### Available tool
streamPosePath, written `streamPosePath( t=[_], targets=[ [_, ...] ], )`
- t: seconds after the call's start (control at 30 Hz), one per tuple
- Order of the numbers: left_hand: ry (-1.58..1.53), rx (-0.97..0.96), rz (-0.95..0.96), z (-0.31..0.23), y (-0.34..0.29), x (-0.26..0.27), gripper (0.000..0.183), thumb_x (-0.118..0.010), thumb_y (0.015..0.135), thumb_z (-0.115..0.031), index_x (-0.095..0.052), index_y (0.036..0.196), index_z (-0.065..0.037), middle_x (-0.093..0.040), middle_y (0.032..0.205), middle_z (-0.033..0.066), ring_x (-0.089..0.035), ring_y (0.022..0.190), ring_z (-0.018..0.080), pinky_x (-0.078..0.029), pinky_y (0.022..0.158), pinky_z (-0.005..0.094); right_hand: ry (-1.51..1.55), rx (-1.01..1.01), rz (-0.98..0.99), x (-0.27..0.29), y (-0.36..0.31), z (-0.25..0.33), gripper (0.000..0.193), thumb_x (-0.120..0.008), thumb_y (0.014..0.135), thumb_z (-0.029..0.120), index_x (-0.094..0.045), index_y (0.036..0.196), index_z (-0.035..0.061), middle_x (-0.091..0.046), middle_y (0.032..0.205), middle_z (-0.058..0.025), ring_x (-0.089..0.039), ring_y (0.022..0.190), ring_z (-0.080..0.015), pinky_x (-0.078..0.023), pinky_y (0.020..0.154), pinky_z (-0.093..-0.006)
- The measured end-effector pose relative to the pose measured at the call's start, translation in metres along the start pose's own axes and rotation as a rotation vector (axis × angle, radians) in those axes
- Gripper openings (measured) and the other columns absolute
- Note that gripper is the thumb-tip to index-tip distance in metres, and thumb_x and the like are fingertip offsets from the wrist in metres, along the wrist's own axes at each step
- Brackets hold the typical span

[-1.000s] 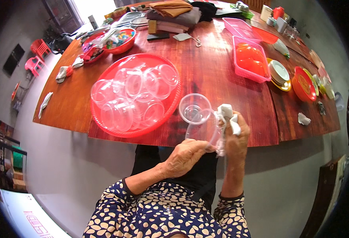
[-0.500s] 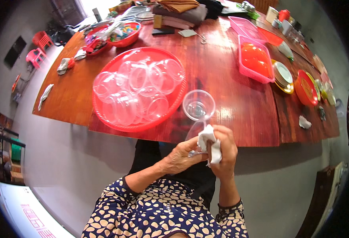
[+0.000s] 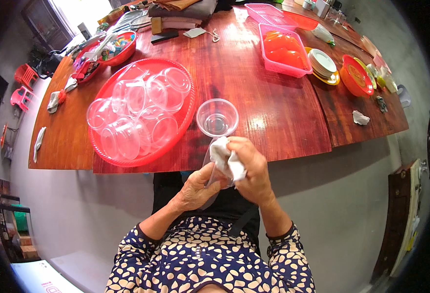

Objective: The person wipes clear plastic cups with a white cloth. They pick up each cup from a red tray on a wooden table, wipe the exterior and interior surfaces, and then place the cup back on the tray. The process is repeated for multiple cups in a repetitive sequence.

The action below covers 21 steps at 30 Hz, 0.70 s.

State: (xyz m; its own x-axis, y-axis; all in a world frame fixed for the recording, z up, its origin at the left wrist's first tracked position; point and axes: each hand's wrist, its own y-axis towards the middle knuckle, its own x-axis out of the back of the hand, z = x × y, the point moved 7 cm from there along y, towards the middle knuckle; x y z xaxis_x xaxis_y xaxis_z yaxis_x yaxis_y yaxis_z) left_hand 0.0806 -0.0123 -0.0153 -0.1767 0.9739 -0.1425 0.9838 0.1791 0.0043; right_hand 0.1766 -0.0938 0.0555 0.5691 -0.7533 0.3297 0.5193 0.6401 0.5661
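Observation:
My left hand (image 3: pixel 195 189) grips a clear plastic cup (image 3: pixel 208 158) in front of the table edge, tilted and partly hidden by fingers and cloth. My right hand (image 3: pixel 251 168) is closed on a crumpled white cloth (image 3: pixel 228 160), pressed against the cup's rim. Just beyond the hands, a second clear plastic cup (image 3: pixel 217 118) stands on the table near its front edge. To its left lies a round red plastic tray (image 3: pixel 187 110), holding a heap of clear cups (image 3: pixel 136 96) lying at various angles.
The reddish wooden table (image 3: pixel 278 117) carries red baskets (image 3: pixel 122 57) at far left and folded cloths (image 3: pixel 180 10) at the back. On the right are a pink basket (image 3: pixel 285 72) with red bowls, stacked white plates (image 3: pixel 323 63), an orange basin (image 3: pixel 356 78) and a crumpled tissue (image 3: pixel 360 117).
The view has swung right, so the table's things sit farther left. My right hand has turned the cloth over the cup's rim; my left hand still holds the cup.

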Motion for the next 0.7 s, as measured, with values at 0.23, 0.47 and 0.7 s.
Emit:
streamPosePath(
  t=[0.23, 0.47, 0.7],
  targets=[
    [0.014, -0.254, -0.024, -0.022, -0.005, 0.003, 0.032, -0.061, 0.085, 0.006, -0.056, 0.115, -0.004, -0.055, 0.118, 0.0043, -0.051, 0.108, 0.0111, -0.044, 0.092, 0.0281, -0.278, 0.342, -0.023, -0.010, -0.016, 0.042, 0.030, -0.069, 0.070, 0.009, -0.059, 0.097, 0.0015, -0.059, 0.109, -0.0160, -0.059, 0.103, -0.0336, -0.048, 0.089, -0.0439],
    [0.003, -0.246, 0.306, -0.055, -0.007, -0.024, 0.005, -0.063, 0.086, 0.000, -0.058, 0.083, 0.000, -0.052, 0.131, 0.0238, -0.045, 0.128, 0.0307, -0.038, 0.103, 0.0415, 0.660, -0.393, 0.133, 0.009, 0.011, -0.024, 0.017, -0.054, 0.091, 0.002, -0.057, 0.107, -0.0027, -0.059, 0.105, -0.0084, -0.062, 0.088, -0.0131, -0.054, 0.076, -0.0266],
    [-0.784, -0.177, 0.049, -0.041, 0.008, 0.004, 0.004, -0.055, 0.092, -0.005, -0.051, 0.092, -0.007, -0.040, 0.140, 0.0266, -0.051, 0.121, 0.0339, -0.049, 0.093, 0.0405, 0.690, -0.471, -0.337, -0.001, -0.024, -0.045, 0.025, -0.051, 0.093, 0.005, -0.054, 0.117, -0.0015, -0.063, 0.102, -0.0109, -0.062, 0.093, -0.0170, -0.052, 0.078, -0.0286]
  ],
)
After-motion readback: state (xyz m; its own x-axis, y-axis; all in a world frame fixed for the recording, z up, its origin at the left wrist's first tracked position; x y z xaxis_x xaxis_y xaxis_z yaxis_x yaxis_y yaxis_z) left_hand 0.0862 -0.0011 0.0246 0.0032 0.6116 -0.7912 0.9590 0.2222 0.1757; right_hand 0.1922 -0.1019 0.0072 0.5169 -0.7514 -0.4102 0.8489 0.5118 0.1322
